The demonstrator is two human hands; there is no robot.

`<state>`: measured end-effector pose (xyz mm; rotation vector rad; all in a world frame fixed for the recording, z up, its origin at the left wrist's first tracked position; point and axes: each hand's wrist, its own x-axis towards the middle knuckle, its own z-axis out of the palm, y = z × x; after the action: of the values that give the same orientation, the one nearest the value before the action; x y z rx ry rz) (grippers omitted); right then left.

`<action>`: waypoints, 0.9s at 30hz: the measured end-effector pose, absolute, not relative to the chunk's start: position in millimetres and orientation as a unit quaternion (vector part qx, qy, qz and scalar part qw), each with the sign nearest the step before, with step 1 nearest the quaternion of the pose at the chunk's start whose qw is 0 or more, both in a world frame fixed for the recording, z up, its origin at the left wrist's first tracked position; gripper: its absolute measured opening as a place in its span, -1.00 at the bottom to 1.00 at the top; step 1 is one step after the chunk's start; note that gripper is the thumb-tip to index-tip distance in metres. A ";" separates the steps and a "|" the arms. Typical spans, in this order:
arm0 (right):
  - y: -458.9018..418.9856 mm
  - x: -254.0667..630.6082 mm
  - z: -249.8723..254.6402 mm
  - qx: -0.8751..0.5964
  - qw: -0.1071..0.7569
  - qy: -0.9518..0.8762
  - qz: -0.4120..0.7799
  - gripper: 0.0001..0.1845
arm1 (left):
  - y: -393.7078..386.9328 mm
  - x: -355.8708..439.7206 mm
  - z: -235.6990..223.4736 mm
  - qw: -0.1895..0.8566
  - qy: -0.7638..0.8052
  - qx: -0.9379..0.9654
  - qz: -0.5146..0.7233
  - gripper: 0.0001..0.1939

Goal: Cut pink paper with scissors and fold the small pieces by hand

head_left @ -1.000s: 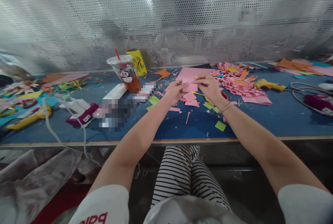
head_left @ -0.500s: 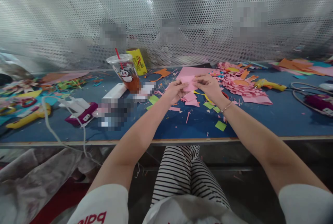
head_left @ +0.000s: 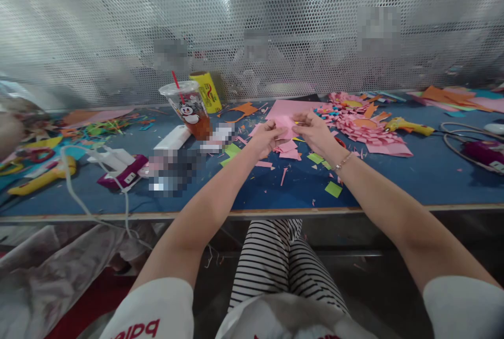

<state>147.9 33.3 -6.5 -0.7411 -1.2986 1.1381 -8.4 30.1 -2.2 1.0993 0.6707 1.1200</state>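
Note:
Between my two hands, a little above the table, is a small piece of pink paper [head_left: 284, 125]. My left hand [head_left: 268, 138] pinches its left side, thumb on top. At its right edge, my right hand [head_left: 313, 130] has thumb and fingers closed on the paper. Below lie more cut pink paper pieces [head_left: 288, 149], and behind is a larger pink sheet [head_left: 293, 108]. Just right of my right hand are fringed pink paper flowers [head_left: 360, 126]. A red scissor handle [head_left: 340, 142] shows partly behind my right wrist.
A drink cup [head_left: 191, 110] with a red straw stands left, by a yellow tube [head_left: 208, 92]. A yellow glue gun [head_left: 409, 126] lies right; another glue gun [head_left: 43, 177] lies left near a purple power strip [head_left: 122, 171] with white cables. Green paper squares [head_left: 333, 189] and scraps are scattered in front.
The pink paper between my hands has shifted and turned slightly, and my right fingers have changed their hold. Another person's arm has come in at the far left edge.

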 end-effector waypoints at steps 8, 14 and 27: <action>30.7 148.7 -7.7 -0.307 0.581 -0.529 0.537 -0.71 | 30.9 -6.2 -6.4 0.623 0.307 0.512 0.505 -0.68; 28.7 149.9 -7.1 -0.322 0.570 -0.503 0.564 -0.73 | 28.8 -4.4 -6.5 0.597 0.321 0.536 0.504 -0.66; 22.1 146.1 -1.9 -0.319 0.556 -0.517 0.567 -0.67 | 33.6 -2.3 -13.6 0.562 0.303 0.568 0.519 -0.66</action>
<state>146.1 22.1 -1.9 -0.7544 -1.2220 1.3391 -2.3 33.6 -13.6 1.3386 0.7148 1.2233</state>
